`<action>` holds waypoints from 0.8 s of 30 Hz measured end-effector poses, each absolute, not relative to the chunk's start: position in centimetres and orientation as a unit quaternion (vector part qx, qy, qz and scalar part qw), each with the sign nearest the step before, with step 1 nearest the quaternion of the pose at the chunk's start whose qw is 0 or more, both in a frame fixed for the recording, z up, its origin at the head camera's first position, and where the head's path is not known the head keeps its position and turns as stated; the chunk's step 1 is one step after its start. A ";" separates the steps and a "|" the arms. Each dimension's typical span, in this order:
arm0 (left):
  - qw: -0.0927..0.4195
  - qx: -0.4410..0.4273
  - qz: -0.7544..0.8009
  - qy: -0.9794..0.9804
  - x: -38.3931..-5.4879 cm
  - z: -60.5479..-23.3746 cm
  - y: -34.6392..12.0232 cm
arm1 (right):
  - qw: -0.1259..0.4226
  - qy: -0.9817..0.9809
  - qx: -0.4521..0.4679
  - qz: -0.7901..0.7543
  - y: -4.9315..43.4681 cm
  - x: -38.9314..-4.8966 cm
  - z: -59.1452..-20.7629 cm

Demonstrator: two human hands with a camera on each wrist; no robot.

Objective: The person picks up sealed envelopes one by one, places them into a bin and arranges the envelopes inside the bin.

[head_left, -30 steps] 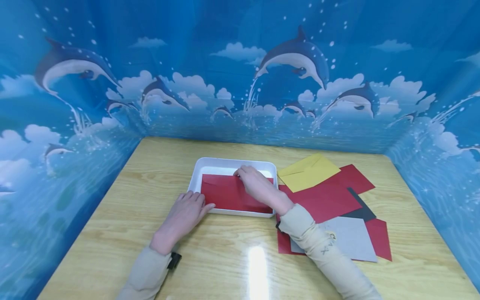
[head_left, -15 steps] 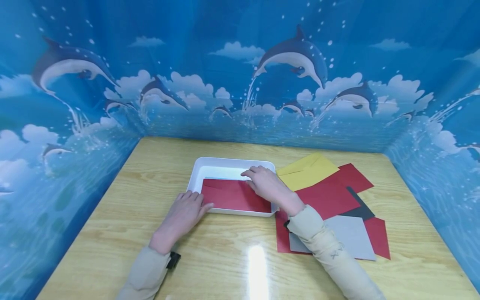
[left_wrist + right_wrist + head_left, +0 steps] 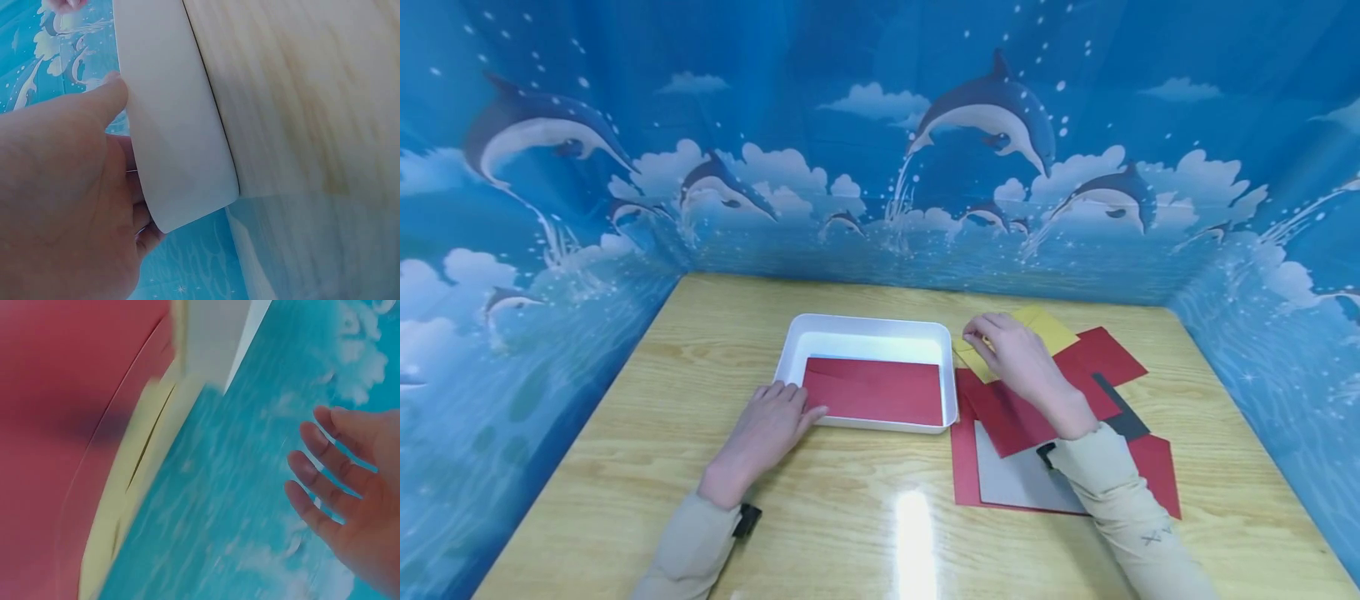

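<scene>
A white tray [image 3: 868, 326] holds a red envelope [image 3: 872, 392] lying flat along its near side. At the tray's front left corner, my left hand [image 3: 767, 429] grips the rim. The left wrist view shows that hand's thumb [image 3: 111, 95] at the rim and fingers partly behind the tray's end. My right hand [image 3: 1018, 354] hovers over the loose pile, partly covering a yellow envelope [image 3: 1045, 327] and a red envelope [image 3: 1018, 421]. In the right wrist view its fingers [image 3: 322, 475] are slightly bent, with nothing between them.
Under the right forearm, a grey envelope [image 3: 1018, 475] lies on red ones, and a dark envelope [image 3: 1126, 425] shows between them. The wooden table [image 3: 820, 525] meets a dolphin-print curtain [image 3: 880, 208] at the back and sides.
The red envelope in the tray has settled nearer the front wall. My right hand has let go of it and moved right, over the pile. My left hand stays put.
</scene>
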State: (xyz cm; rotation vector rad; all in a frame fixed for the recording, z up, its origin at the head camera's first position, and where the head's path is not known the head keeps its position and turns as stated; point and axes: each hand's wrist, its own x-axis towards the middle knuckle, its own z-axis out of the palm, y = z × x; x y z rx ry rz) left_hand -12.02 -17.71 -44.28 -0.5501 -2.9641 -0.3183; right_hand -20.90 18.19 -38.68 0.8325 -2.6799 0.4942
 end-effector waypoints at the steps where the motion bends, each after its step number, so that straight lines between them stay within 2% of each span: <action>1: 0.056 -0.182 -0.104 -0.976 -12.0 -44.3 -17.7 | 0.145 -0.934 0.279 0.170 19.2 -21.1 -38.7; 7: 0.054 -0.179 -0.103 -0.977 -12.0 -44.3 -17.8 | 0.112 -0.953 0.242 0.141 23.9 -22.0 -39.3; 18: 0.065 -0.187 -0.097 -0.975 -12.0 -44.5 -17.8 | -0.025 -0.971 0.209 0.112 28.4 -21.7 -42.6; 24: 0.056 -0.184 -0.100 -0.976 -12.1 -44.5 -17.7 | -0.031 -0.972 0.203 0.116 28.9 -21.4 -43.5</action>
